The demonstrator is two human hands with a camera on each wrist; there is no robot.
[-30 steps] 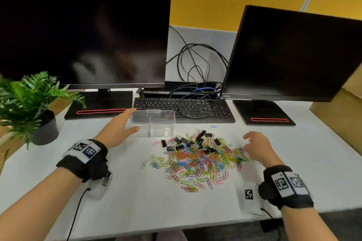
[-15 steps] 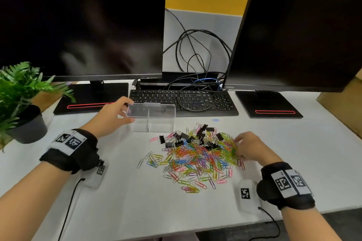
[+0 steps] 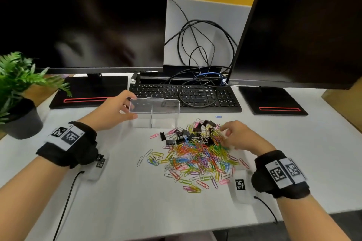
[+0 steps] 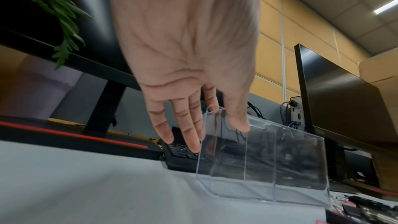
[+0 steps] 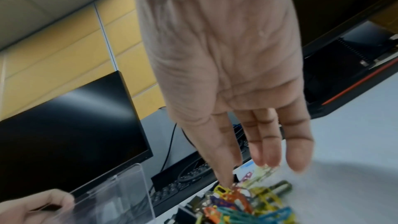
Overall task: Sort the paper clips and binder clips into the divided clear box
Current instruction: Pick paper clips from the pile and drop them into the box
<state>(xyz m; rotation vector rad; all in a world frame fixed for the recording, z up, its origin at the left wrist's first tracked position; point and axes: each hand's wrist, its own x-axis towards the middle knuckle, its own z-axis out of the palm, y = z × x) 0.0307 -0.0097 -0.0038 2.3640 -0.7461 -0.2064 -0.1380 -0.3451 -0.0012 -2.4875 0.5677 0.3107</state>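
The divided clear box [image 3: 156,121] stands empty in front of the keyboard, with its wall [image 4: 258,168] close in the left wrist view. My left hand [image 3: 133,106] grips its left end, thumb [image 4: 240,123] on the near wall and fingers over the far rim. A heap of coloured paper clips [image 3: 195,158] lies mid-table, with black binder clips [image 3: 184,133] along its far side. My right hand [image 3: 223,131] reaches into the heap's far right part. In the right wrist view its thumb tip touches the clips [image 5: 241,203] and its fingers [image 5: 267,151] are nearly straight, with no pinch showing.
A black keyboard [image 3: 186,96] with a looped cable lies right behind the box, between two monitor bases [image 3: 88,92]. A potted plant [image 3: 17,92] stands at the far left and a cardboard box [image 3: 344,100] at the right. One blue clip [image 3: 218,117] lies apart.
My left hand has gone from beside the box to gripping its left end. My right hand has moved left from the table into the clip heap. The head view has dipped and come closer.
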